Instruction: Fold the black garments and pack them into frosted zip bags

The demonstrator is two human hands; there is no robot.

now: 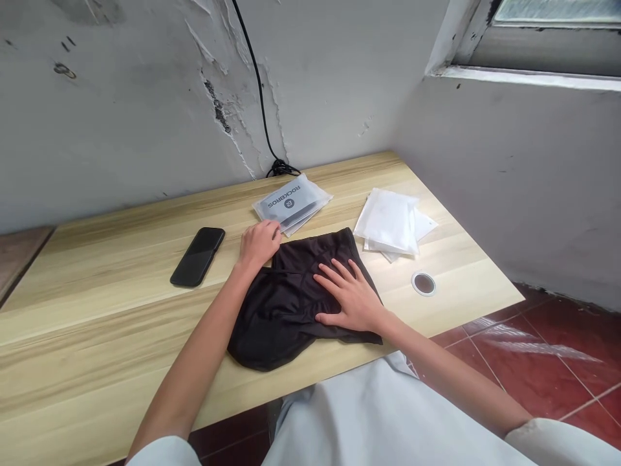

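A black cloth [281, 310] lies spread on the light wooden table [97, 323] near its front edge. My right hand [352, 296] lies flat on the cloth's right half, fingers stretched out and slightly apart. My left hand [259, 244] is at the cloth's upper left corner with its fingers curled; it seems to pinch the edge of the fabric. Just beyond the left hand lies a stack of clear packets [292, 203] with a grey printed label.
A black phone [198, 256] lies face up to the left of the cloth. A pile of white plastic bags [392, 223] sits at the right, with a round cable hole [423, 283] in front of it. A black cable [262, 103] runs down the wall. Red floor tiles [533, 349] show at the right.
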